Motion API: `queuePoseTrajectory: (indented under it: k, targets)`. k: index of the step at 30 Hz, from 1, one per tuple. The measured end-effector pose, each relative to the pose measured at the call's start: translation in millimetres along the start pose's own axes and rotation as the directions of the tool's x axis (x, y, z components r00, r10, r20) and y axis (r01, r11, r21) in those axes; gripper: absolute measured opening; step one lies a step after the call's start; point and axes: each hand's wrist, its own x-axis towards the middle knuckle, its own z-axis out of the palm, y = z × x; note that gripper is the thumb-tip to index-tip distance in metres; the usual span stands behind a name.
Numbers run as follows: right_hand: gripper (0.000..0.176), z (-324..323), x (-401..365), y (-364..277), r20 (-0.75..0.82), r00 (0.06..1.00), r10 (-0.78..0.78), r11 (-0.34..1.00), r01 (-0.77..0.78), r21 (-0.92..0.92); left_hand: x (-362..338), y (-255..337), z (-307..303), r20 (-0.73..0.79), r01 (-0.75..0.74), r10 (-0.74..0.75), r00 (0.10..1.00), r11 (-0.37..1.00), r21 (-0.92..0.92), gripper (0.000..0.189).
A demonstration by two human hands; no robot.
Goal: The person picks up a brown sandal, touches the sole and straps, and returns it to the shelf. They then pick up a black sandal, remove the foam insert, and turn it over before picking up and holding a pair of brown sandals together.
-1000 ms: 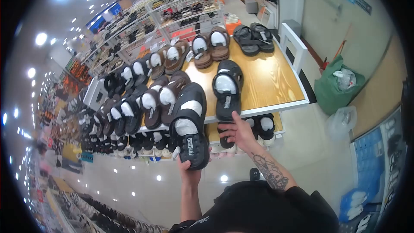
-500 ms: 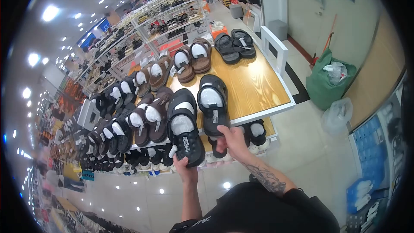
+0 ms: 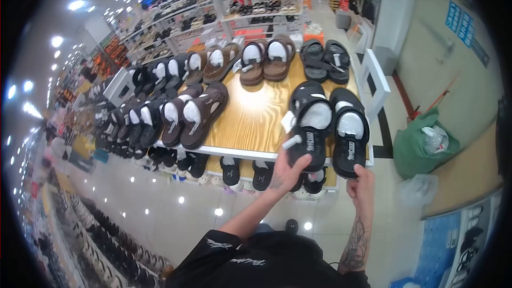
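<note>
My left hand (image 3: 287,170) grips the heel of a black sandal (image 3: 311,146), its thumb on the insole. A white tag (image 3: 288,121) hangs at this sandal's side. My right hand (image 3: 362,185) pinches the heel of the matching black sandal (image 3: 350,154), thumb on top. Both sandals have white paper stuffed under their straps and pale lettering on the insoles. They lie side by side over the front right corner of the wooden display table (image 3: 250,122), toes pointing away from me and heels overhanging its white edge.
Brown sandals (image 3: 205,114) stand left of my pair, with more rows further left. Behind are other brown sandals (image 3: 278,61) and a black pair (image 3: 337,61). A white frame (image 3: 380,82) rises at the table's right end. A green bag (image 3: 424,144) sits on the floor beyond.
Both hands have carried the black sandals rightward, from beside the brown pair to the table's right corner. My view has turned too, and wood now shows between the pairs.
</note>
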Motion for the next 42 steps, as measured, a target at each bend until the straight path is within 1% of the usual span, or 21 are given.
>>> queuePoseTrajectory:
  k: [1, 2, 3, 7, 8, 9, 11, 12, 13, 16, 19, 21, 23, 25, 31, 32, 34, 36, 39, 41, 42]
  targets:
    - [0.030, -6, 3, 6, -0.026, 0.999, 0.019, 1.000, -0.018, 0.016, 4, 9, 7, -0.010, -0.035, 0.037, 0.999, 0.988, 0.149, 0.075]
    - [0.028, -16, 5, 16, -0.027, 0.999, 0.024, 0.990, -0.020, 0.138, 4, 24, 12, 0.035, 0.117, -0.115, 0.993, 0.991, -0.059, 0.073]
    - [0.027, -12, 3, 11, -0.058, 0.998, -0.005, 0.994, 0.011, 0.105, 5, 31, 13, 0.055, 0.182, -0.178, 0.983, 0.979, -0.094, 0.071]
    - [0.040, -20, 11, 32, -0.065, 0.997, -0.050, 0.992, 0.057, 0.114, 8, 51, 3, 0.043, 0.223, -0.245, 0.968, 0.932, 0.286, 0.069]
    - [0.051, -6, 7, 40, -0.110, 0.981, -0.159, 0.980, 0.171, 0.100, 10, 58, 2, 0.023, 0.230, -0.253, 0.967, 0.909, 0.348, 0.067]
    - [0.054, -14, 7, 59, 0.047, 0.983, -0.179, 0.983, 0.176, 0.055, 10, 60, -1, 0.003, 0.247, -0.271, 0.963, 0.881, 0.404, 0.066]
    - [0.059, -23, 5, 103, 0.301, 0.940, -0.158, 0.987, 0.160, 0.019, 9, 41, -11, -0.035, 0.029, -0.010, 0.999, 0.793, 0.608, 0.065]
    - [0.060, -19, 2, 122, 0.391, 0.912, -0.123, 0.992, 0.128, 0.014, 5, 34, -13, -0.072, 0.052, -0.016, 0.997, 0.836, 0.546, 0.075]
    - [0.055, -12, -1, 133, 0.451, 0.889, 0.084, 0.993, -0.035, -0.116, -3, 19, -15, -0.142, 0.033, 0.052, 0.988, 0.846, 0.533, 0.068]
    - [0.030, 27, -16, 151, 0.622, 0.688, 0.374, 0.924, -0.219, -0.314, -35, 23, -29, -0.184, -0.003, 0.097, 0.978, 0.891, 0.454, 0.054]
    - [0.025, 68, -16, 154, 0.693, 0.540, 0.478, 0.871, -0.186, -0.455, -67, 4, -62, -0.287, -0.006, 0.105, 0.952, 0.945, 0.326, 0.041]
    - [0.023, 93, -12, 160, 0.669, 0.577, 0.469, 0.866, -0.150, -0.478, -94, 5, -85, -0.296, 0.089, -0.017, 0.955, 0.968, 0.234, 0.027]
    - [0.023, 118, -1, 161, 0.658, 0.592, 0.465, 0.839, -0.058, -0.541, -122, -20, -122, -0.410, 0.288, -0.200, 0.890, 0.944, 0.164, 0.023]
    - [0.021, 141, 8, 164, 0.681, 0.560, 0.472, 0.828, -0.018, -0.560, -152, -30, -157, -0.478, 0.333, -0.288, 0.830, 0.943, 0.011, 0.025]
    - [0.021, 240, 13, 177, 0.790, 0.426, 0.440, 0.896, -0.154, -0.416, -206, -34, -261, -0.611, 0.294, -0.274, 0.743, 0.953, -0.070, 0.025]
    - [0.023, 259, 8, 167, 0.787, 0.456, 0.415, 0.909, -0.177, -0.377, -205, -21, -274, -0.571, 0.320, -0.304, 0.763, 0.945, -0.076, 0.025]
    - [0.031, 300, 0, 145, 0.780, 0.510, 0.363, 0.930, -0.250, -0.269, -194, 19, -308, -0.591, 0.176, -0.066, 0.804, 0.976, 0.129, 0.024]
    - [0.042, 333, -4, 142, 0.742, 0.575, 0.343, 0.924, -0.350, -0.156, -180, 51, -349, -0.506, 0.149, -0.027, 0.862, 0.968, 0.203, 0.030]
    - [0.059, 369, -12, 136, 0.583, 0.702, 0.409, 0.880, -0.472, -0.051, -143, 92, -371, -0.456, 0.133, -0.080, 0.886, 0.988, 0.084, 0.023]
    - [0.066, 386, -15, 135, 0.510, 0.763, 0.396, 0.880, -0.475, 0.027, -113, 120, -376, -0.371, 0.055, 0.030, 0.928, 0.975, 0.216, 0.034]
    - [0.068, 393, -14, 137, 0.450, 0.789, 0.418, 0.878, -0.478, 0.022, -98, 128, -378, -0.329, 0.157, -0.103, 0.939, 0.977, 0.141, 0.045]
